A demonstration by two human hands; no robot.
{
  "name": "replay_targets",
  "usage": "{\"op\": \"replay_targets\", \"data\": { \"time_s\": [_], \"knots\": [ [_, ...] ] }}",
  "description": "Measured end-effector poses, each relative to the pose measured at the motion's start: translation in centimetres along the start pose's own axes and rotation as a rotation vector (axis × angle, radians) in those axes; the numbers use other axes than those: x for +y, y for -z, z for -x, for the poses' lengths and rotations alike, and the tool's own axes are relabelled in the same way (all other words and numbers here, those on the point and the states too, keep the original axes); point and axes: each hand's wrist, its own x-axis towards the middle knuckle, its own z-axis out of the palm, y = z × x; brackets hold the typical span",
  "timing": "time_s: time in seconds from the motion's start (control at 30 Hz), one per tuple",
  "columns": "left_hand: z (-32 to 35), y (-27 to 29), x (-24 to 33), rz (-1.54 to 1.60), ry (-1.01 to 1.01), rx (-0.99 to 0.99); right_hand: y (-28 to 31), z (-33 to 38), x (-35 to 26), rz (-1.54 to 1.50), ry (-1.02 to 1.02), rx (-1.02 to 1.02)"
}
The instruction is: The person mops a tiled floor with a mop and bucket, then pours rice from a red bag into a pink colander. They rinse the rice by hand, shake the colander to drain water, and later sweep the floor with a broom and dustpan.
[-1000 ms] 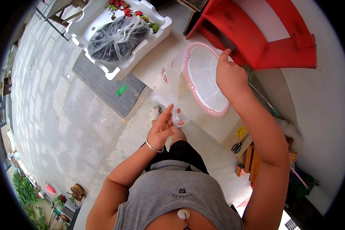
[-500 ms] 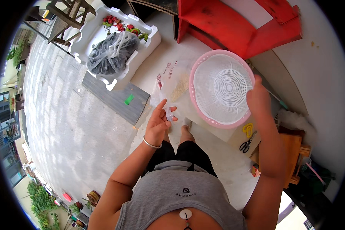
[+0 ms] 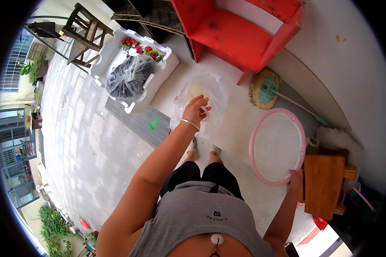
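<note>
My left hand (image 3: 196, 111) is closed on a clear plastic bag (image 3: 217, 100), with a pinched white bit of it showing at the fingers. Pale beige, grain-like contents (image 3: 197, 91) show through the bag behind my fingertips. At the right, a pink-rimmed colander (image 3: 278, 111) with a white mesh bowl hangs tilted from my right hand (image 3: 294, 179). That hand grips the lower right part of the rim. The colander is apart from the bag.
A white foam box (image 3: 161, 83) holds a dark plastic bag (image 3: 128, 79) and red-green peppers (image 3: 150, 52). A red wooden piece of furniture (image 3: 227, 32) stands beyond. To the right are a mop (image 3: 268, 90) and a wooden stool (image 3: 324, 182); a wooden chair (image 3: 88, 32) stands far left.
My right hand has carried the colander down and to the right, away from the bag, uncovering the mop. My left hand has moved forward and right with the bag, which now looks more bunched.
</note>
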Motion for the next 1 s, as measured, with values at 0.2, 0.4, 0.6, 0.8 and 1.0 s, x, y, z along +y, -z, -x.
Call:
{"op": "replay_targets", "data": {
  "time_s": [0.2,0.4,0.6,0.8,1.0],
  "knots": [
    [-8.4,-5.7,-0.9,-0.031,0.106,0.306,3.0,0.4,5.5,-0.226,-0.125,-0.082],
    [-10.5,-4.8,0.1,0.351,-0.001,0.034,3.7,2.6,9.5,-0.417,-0.104,-0.08],
    [-4.5,-2.4,0.3,0.248,-0.006,-0.003,4.0,3.9,16.9,-0.626,-0.208,-0.072],
    [0.1,4.5,1.8,0.143,0.129,-0.16,-3.0,9.9,14.7,-0.899,-0.396,0.083],
    [2.2,8.8,4.1,0.248,0.217,-0.376,-2.6,15.9,19.3,-0.946,-0.394,0.323]
  ]
}}
